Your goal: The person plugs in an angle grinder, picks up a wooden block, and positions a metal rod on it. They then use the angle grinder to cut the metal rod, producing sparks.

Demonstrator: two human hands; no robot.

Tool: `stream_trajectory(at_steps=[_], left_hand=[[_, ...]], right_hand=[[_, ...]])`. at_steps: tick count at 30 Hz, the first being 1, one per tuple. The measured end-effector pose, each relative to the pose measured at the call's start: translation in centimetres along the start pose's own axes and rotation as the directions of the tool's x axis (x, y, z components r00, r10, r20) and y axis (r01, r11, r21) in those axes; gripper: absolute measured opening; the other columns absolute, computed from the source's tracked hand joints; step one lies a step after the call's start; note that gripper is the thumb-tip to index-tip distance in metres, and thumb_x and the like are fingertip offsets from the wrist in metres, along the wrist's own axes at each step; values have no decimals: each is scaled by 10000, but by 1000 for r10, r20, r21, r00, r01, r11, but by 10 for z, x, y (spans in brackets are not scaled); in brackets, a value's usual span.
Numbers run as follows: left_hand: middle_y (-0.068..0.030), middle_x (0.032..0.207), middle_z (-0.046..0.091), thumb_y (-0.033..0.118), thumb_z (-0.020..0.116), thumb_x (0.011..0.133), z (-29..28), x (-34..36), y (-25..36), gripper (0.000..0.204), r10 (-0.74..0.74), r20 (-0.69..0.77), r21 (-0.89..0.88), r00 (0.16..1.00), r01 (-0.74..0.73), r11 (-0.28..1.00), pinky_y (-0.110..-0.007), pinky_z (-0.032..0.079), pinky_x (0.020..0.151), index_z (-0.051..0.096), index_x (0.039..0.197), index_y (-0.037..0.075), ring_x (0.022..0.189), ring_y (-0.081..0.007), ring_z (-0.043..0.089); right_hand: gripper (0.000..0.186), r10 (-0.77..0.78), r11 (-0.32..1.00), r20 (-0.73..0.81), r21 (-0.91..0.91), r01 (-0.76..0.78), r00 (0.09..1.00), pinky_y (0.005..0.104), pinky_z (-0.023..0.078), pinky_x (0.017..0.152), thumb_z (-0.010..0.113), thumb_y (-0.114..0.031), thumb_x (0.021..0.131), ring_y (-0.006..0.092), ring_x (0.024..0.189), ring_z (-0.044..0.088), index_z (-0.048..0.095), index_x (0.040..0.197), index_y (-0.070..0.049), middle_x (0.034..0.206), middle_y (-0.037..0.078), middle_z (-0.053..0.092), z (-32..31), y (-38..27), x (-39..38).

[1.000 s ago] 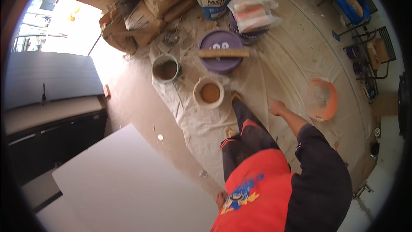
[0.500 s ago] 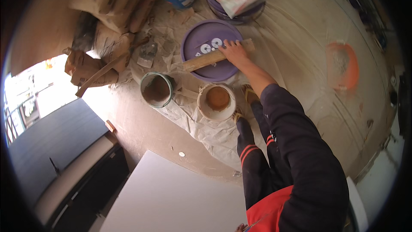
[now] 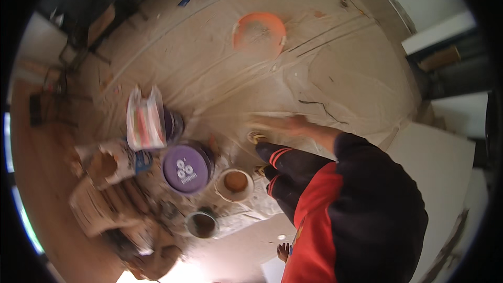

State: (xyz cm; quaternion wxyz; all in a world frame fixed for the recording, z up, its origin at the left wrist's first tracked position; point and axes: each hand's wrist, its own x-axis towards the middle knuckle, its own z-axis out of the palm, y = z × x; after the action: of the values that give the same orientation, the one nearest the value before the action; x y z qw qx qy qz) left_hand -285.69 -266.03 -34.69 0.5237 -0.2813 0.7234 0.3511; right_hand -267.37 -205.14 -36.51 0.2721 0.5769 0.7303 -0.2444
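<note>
My right hand (image 3: 297, 124), smeared by motion, is closed around one end of a flat wooden strip (image 3: 268, 121). The strip points left, above the floor and past my sandalled feet. Low in the view, close to my red and black top, is my left hand (image 3: 283, 251). Its fingers look curled, and a small bluish bit shows beside it; what it holds is mostly hidden. Left of my feet stand a white bucket (image 3: 220, 191) with brown stuff inside, a purple lidded bucket (image 3: 181, 180) and a greenish bucket (image 3: 191, 226) with dark contents.
A plastic bag (image 3: 146, 126) lies on another purple bucket (image 3: 174, 124). Paper sacks (image 3: 99, 209) and an opened white sack (image 3: 112, 160) are piled at the left. Farther off, an orange basin (image 3: 242, 36) sits on the plastic-covered floor. A dark cord (image 3: 319, 105) lies to its right.
My right hand has lifted the wooden strip off the purple lid and swung it to the right. My view has turned right, so the buckets appear farther left and lower.
</note>
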Motion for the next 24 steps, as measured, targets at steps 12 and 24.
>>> stream_trajectory(at_steps=[12, 24], left_hand=[[-122, 1117, 599, 326, 536, 900, 211, 5, 314, 390, 506, 47, 163, 861, -506, 847, -380, 491, 676, 480, 1222, 112, 863, -263, 604], [-144, 1240, 548, 307, 544, 930, 742, -103, 330, 484, 53, 551, 736, 833, -515, 438, -378, 511, 784, 418, 1327, 59, 1026, -270, 596]], right_hand=[[429, 924, 286, 68, 527, -800, 376, 445, 525, 829, 740, -280, 636, 343, 967, 644, 676, 999, -60, 1016, 185, 664, 142, 381, -244], [859, 512, 236, 521, 679, -696, 682, 462, 510, 892, 822, -420, 559, 448, 1075, 577, 523, 1228, 29, 1318, 334, 393, 46, 486, -175]])
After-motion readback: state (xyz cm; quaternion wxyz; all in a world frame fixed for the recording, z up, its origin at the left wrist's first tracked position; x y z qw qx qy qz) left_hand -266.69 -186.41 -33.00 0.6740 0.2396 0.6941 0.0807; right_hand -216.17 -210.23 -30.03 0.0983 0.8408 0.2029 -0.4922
